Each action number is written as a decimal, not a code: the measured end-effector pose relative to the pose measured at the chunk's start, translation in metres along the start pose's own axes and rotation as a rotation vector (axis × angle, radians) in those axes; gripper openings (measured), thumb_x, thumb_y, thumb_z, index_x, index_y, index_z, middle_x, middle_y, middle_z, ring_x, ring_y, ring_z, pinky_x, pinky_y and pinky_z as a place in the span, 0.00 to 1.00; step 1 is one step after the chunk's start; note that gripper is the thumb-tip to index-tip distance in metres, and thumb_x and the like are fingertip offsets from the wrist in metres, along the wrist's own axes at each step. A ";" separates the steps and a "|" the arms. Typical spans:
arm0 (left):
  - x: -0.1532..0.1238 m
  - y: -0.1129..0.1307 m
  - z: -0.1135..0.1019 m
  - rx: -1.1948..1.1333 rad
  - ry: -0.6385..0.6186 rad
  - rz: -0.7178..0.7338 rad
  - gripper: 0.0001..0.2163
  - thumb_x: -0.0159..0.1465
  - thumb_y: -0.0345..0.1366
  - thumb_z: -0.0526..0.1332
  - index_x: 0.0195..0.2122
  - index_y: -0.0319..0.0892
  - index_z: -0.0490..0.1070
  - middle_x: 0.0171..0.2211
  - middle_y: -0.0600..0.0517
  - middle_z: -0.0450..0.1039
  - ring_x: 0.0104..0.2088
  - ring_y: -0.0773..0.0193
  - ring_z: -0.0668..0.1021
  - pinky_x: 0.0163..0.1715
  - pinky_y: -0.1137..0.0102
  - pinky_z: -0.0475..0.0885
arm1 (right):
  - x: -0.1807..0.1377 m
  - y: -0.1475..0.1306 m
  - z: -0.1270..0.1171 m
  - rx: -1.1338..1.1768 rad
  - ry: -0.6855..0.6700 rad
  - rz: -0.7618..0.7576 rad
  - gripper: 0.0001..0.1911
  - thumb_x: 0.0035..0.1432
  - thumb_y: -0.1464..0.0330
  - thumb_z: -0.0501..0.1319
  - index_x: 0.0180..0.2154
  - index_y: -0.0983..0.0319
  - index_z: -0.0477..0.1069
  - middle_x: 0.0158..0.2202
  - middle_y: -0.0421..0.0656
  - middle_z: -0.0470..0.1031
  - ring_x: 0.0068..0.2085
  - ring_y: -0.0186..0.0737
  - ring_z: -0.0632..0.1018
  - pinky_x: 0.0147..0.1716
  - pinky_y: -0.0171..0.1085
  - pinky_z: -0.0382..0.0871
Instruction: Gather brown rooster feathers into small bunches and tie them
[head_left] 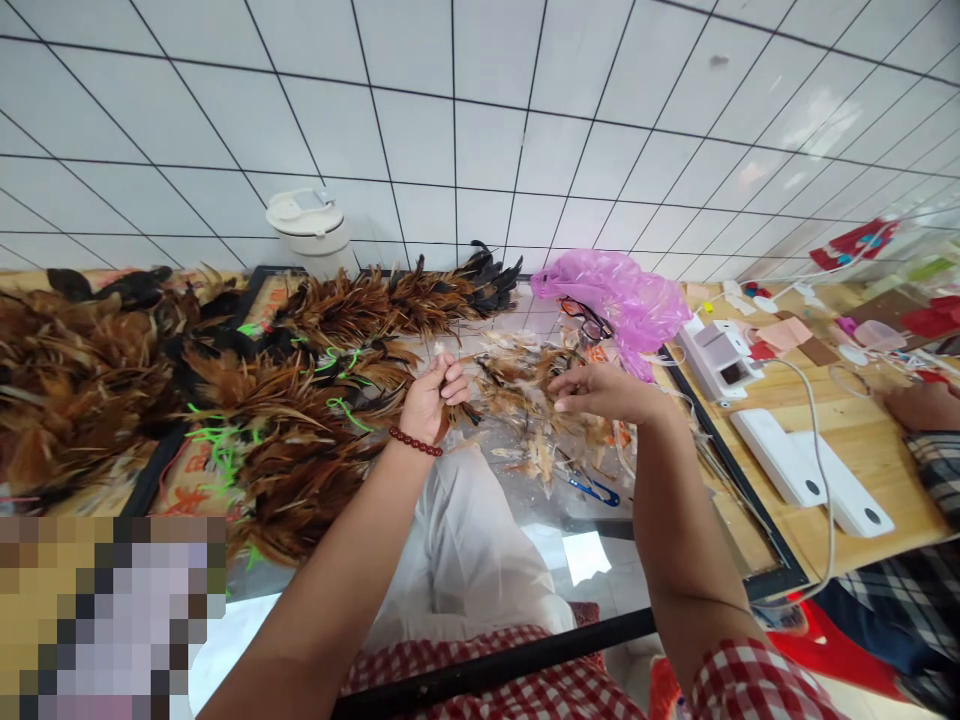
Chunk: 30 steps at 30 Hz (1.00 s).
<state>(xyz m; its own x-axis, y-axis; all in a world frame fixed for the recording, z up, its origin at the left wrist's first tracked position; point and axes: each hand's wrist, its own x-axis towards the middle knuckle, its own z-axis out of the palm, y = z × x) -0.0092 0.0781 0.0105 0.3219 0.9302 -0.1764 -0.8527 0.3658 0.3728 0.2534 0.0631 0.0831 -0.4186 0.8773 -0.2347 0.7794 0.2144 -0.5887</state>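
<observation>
My left hand [437, 393], with a bead bracelet [415, 442] on its wrist, is closed in a pinch around a small bunch of feathers. Pale quill ends [439, 349] stick out above the fingers, and brown tips show below. To the right, my right hand [600, 392] hovers low at the edge of a pile of loose feathers [517, 385], its fingers bent together; whatever is between them is hidden. Bundled brown feathers [300, 480], some tied with bright green strings [221, 450], lie left of my left hand. A long brown and black feather strand [375, 300] stretches behind them.
A crumpled pink plastic bag [615, 295] and dark-framed glasses [589, 320] lie at the back. A blue tool [594, 490] rests on the glass near me. White devices [810, 470] with a cable are at right, beside another person's arm [926, 410]. A white lidded container [309, 230] stands by the wall.
</observation>
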 end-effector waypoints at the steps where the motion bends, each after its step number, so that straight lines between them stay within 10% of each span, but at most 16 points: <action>1: 0.000 0.000 0.000 0.001 -0.003 -0.007 0.13 0.69 0.29 0.46 0.29 0.37 0.65 0.21 0.57 0.56 0.15 0.77 0.60 0.13 0.82 0.55 | -0.002 -0.001 -0.001 -0.045 0.008 0.024 0.13 0.53 0.63 0.61 0.40 0.58 0.78 0.33 0.39 0.79 0.33 0.38 0.76 0.32 0.33 0.65; 6: -0.001 -0.001 -0.001 0.003 0.006 -0.021 0.11 0.68 0.28 0.50 0.29 0.37 0.65 0.21 0.58 0.55 0.15 0.78 0.59 0.13 0.82 0.55 | -0.001 -0.003 -0.001 -0.362 0.259 0.191 0.11 0.54 0.71 0.59 0.38 0.60 0.78 0.32 0.44 0.79 0.33 0.40 0.76 0.31 0.34 0.62; 12: -0.002 -0.001 0.002 0.021 0.009 -0.044 0.09 0.67 0.27 0.52 0.29 0.37 0.65 0.21 0.58 0.55 0.15 0.77 0.58 0.13 0.83 0.55 | 0.019 -0.014 0.028 -0.301 0.250 -0.154 0.15 0.56 0.72 0.58 0.45 0.59 0.77 0.41 0.45 0.77 0.43 0.39 0.76 0.44 0.34 0.65; 18: -0.002 -0.001 0.003 0.037 0.028 -0.043 0.09 0.66 0.28 0.53 0.28 0.38 0.66 0.20 0.58 0.55 0.15 0.78 0.57 0.13 0.83 0.54 | 0.019 0.004 0.026 -0.506 0.224 0.164 0.14 0.53 0.74 0.57 0.38 0.58 0.80 0.39 0.47 0.78 0.40 0.43 0.76 0.39 0.36 0.64; 25: -0.002 -0.002 0.003 0.065 0.040 -0.039 0.08 0.65 0.29 0.56 0.28 0.38 0.66 0.20 0.58 0.55 0.15 0.78 0.57 0.13 0.83 0.53 | 0.003 0.009 -0.003 -0.114 0.592 0.032 0.11 0.55 0.64 0.58 0.29 0.62 0.77 0.33 0.46 0.74 0.36 0.40 0.73 0.37 0.37 0.65; 30: -0.002 -0.003 0.002 0.086 0.029 -0.049 0.08 0.65 0.30 0.58 0.28 0.38 0.67 0.20 0.58 0.56 0.15 0.78 0.57 0.13 0.82 0.54 | 0.010 0.000 0.010 0.393 0.442 -0.022 0.14 0.52 0.59 0.60 0.33 0.64 0.74 0.27 0.41 0.72 0.28 0.35 0.71 0.31 0.36 0.64</action>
<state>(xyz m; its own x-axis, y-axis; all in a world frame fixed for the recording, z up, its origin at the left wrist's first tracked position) -0.0064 0.0756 0.0111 0.3491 0.9103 -0.2225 -0.7973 0.4133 0.4399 0.2443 0.0675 0.0732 -0.1327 0.9882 0.0760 0.5064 0.1335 -0.8519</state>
